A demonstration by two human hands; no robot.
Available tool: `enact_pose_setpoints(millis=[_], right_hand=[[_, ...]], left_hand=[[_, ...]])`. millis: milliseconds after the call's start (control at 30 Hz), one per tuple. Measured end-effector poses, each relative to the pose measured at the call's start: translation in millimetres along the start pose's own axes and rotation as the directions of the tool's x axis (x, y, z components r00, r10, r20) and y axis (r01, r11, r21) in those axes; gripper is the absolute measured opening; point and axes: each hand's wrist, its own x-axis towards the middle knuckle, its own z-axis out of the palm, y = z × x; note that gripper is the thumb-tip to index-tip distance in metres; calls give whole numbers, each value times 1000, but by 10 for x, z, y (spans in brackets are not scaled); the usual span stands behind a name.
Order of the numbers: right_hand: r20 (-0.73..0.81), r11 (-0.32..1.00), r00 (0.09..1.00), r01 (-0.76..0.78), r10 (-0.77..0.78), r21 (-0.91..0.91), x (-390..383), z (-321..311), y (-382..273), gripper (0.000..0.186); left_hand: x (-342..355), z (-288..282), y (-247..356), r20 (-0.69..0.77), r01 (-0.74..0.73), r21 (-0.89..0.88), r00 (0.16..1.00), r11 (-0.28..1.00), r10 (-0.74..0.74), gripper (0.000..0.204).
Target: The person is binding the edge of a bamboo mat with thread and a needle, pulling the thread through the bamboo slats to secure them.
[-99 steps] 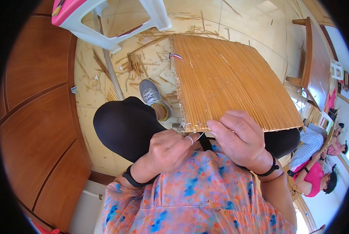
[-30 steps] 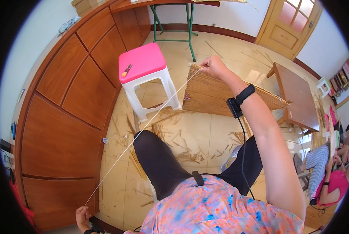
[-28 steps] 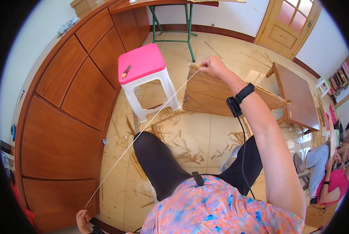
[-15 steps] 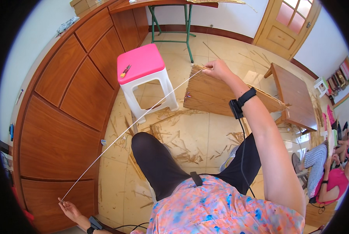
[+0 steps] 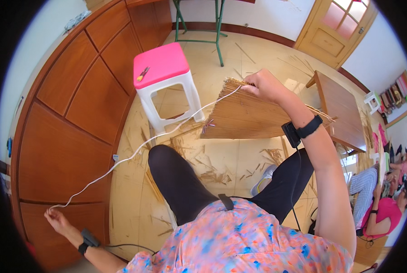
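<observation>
Head view: the left hand (image 5: 58, 220) pinches one end of a white string (image 5: 115, 168) between thumb and fingertips, beside the wooden cabinet (image 5: 60, 159). The right hand's (image 5: 266, 86) grip is pressed together on the string, at the upper edge of a straw mat (image 5: 249, 117), near its left corner. The string sags slightly between them. A small pale label (image 5: 115, 158) beside the cabinet is too small to read.
</observation>
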Motion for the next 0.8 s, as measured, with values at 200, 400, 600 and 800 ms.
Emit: enact_pose_setpoints(millis=[200,400,600,800], right_hand=[[-9,999,999,53,-53,3,-122,594,-108,28],[-60,992,995,-78,85,102,-57,745,-299,25],[17,918,992,-125,128,377,-91,715,-172,23],[25,940,984,-174,174,293,-82,667,-265,23]], left_hand=[[-1206,2275,-1343,108,129,105,984,986,-140,6],[-2704,3556,-2373,312,279,422,849,863,-427,7],[-3363,3939,-3321,587,301,646,392,702,-708,31],[-3544,4165,-3713,708,-127,633,494,764,-504,30]])
